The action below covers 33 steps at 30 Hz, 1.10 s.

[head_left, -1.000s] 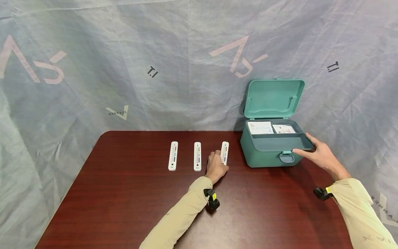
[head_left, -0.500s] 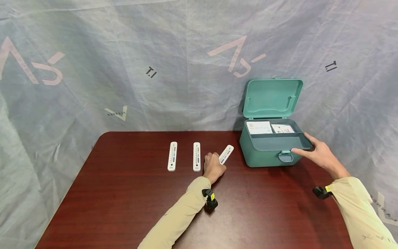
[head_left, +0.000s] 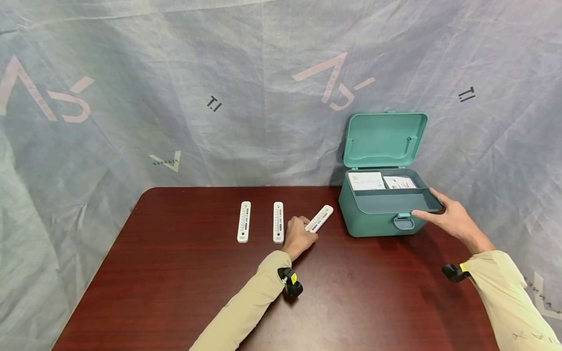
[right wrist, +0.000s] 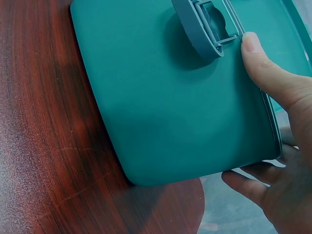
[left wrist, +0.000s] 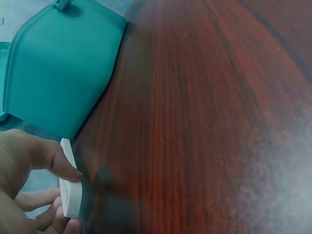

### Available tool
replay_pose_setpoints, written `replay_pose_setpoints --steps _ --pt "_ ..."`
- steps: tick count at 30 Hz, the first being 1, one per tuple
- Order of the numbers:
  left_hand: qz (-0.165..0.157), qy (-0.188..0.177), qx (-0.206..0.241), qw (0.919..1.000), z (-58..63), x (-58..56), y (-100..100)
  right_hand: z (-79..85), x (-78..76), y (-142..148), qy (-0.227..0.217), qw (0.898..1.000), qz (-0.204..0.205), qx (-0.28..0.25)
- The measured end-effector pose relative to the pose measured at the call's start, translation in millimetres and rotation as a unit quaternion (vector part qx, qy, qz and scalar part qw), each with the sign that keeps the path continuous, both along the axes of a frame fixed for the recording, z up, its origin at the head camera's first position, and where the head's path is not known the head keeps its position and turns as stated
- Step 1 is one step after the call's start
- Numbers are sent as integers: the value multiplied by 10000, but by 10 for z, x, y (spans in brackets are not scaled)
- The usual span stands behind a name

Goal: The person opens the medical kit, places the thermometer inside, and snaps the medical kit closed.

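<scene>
My left hand point(head_left: 299, 237) pinches the lower end of a flat white thermometer point(head_left: 321, 217), which slants up to the right. In the left wrist view, the thumb and fingers hold the thermometer point(left wrist: 73, 199) by its edges. Two similar thermometers, a middle one point(head_left: 278, 222) and a left one point(head_left: 244, 222), lie upright in a row on the table. My right hand point(head_left: 456, 220) grips the front right corner of a green storage box point(head_left: 373, 223). In the right wrist view the thumb point(right wrist: 265, 68) presses the box's rim near the latch, with the other fingers along the side.
The box's lid point(head_left: 386, 140) stands raised at the back. Inside, a white packet marked "Surgical" point(head_left: 365, 181) and a smaller white packet point(head_left: 398, 183) fill the rear compartments, beside the front tray point(head_left: 391, 201). Grey printed cloth point(head_left: 246, 97) hangs behind the dark red table point(head_left: 175, 273).
The thermometer in my left hand has turned from upright to slanting right, its top now nearer the box. My left hand has shifted slightly left. The right hand keeps its place on the box.
</scene>
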<state>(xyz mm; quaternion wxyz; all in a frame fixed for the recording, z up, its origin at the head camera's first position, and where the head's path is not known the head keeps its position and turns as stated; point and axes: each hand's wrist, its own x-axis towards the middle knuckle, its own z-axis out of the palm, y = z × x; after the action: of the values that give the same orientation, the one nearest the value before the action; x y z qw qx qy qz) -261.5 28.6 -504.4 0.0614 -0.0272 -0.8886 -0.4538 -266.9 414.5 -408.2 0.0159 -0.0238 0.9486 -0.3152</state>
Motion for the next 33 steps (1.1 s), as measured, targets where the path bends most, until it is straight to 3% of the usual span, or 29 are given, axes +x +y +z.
replay_pose_setpoints --steps 4,9,33 --pt "-68 -78 113 9999 35 12 -36 -7 6 6 23 10000 -18 -86" --pt "-187 147 6 9997 104 20 -59 4 19 -11 16 9999 6 -169" --pt "-758 573 104 9954 610 149 -89 -28 27 -19 148 9997 -144 -134"
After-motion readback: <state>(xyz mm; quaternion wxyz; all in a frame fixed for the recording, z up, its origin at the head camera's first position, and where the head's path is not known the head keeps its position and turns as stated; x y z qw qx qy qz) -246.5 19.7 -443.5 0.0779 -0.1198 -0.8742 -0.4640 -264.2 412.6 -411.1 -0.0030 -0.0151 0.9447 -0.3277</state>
